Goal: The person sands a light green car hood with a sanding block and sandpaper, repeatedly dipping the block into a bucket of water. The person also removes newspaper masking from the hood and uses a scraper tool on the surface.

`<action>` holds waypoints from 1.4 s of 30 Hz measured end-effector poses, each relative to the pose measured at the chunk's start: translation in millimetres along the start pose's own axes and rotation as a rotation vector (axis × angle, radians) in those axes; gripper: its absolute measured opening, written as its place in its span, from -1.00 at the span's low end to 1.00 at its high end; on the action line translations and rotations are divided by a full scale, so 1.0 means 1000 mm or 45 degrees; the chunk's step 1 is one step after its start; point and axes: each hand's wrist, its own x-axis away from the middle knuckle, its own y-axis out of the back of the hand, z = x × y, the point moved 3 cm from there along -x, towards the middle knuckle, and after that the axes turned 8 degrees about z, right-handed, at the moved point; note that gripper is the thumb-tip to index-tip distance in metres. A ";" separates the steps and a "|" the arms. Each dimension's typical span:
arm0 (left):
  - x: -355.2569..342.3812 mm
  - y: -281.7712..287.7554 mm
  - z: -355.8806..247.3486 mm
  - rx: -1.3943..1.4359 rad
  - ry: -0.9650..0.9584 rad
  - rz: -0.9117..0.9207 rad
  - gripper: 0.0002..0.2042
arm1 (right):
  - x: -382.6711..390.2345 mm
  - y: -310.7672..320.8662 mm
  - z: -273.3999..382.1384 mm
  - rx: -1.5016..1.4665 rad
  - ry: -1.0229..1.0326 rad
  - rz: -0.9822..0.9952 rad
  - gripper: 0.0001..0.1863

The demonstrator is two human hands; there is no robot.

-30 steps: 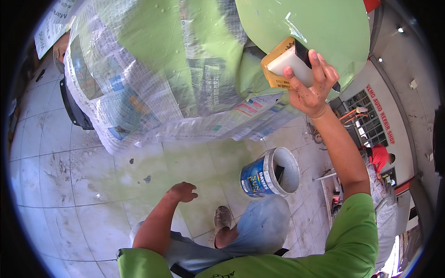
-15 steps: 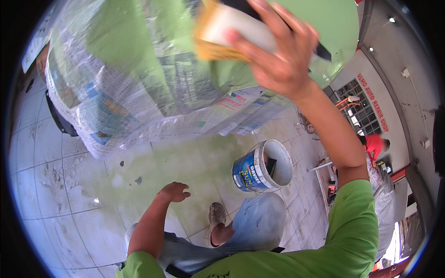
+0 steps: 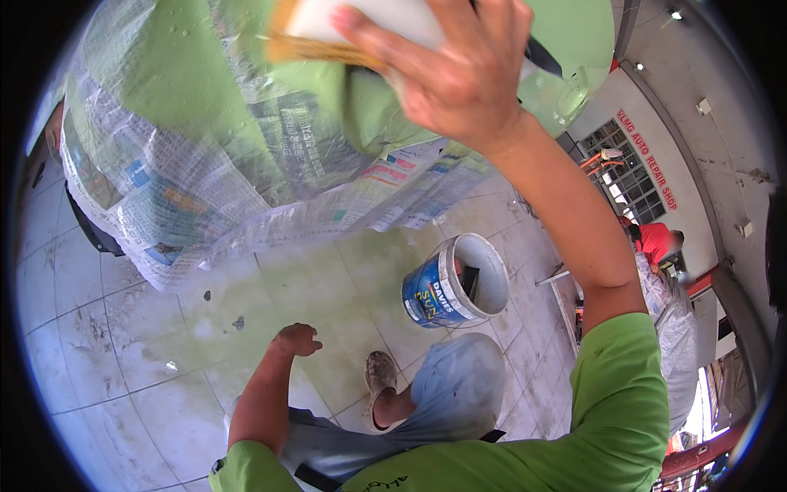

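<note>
My right hand (image 3: 463,78) reaches up and grips a white block (image 3: 385,18) with a yellow-orange sheet along its edge. The block is slightly blurred and cut off by the top of the view. It lies against a pale green panel (image 3: 184,70), which looks wet. Water drops show on the panel. Printed newspaper (image 3: 188,176) covers the panel's lower part, its loose edge hanging down. My left hand (image 3: 297,339) hangs low over the floor, apart from everything. Its fingers are loosely bent, with a gap at the thumb, and nothing shows in it.
On the tiled floor (image 3: 147,410) stands a blue and white bucket (image 3: 438,291) with a dark flat piece inside. My foot (image 3: 380,385) is close by. A person in red (image 3: 654,242) bends beside a silver-grey cover (image 3: 668,344) at the right. A dark part (image 3: 90,217) lies under the panel.
My right hand and the block have moved left and up across the panel. My left hand has shifted slightly left. The whole view has also shifted a little.
</note>
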 end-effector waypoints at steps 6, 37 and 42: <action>0.018 0.012 -0.039 0.084 -0.119 -0.037 -0.42 | 0.058 0.021 -0.022 0.073 0.106 0.156 -0.52; 0.006 -0.002 -0.023 -0.036 -0.076 0.056 -0.39 | 0.086 0.025 -0.044 0.034 0.127 0.184 -0.48; 0.011 0.010 -0.028 0.038 -0.103 0.011 -0.39 | -0.004 0.020 -0.020 0.018 0.177 0.153 -0.48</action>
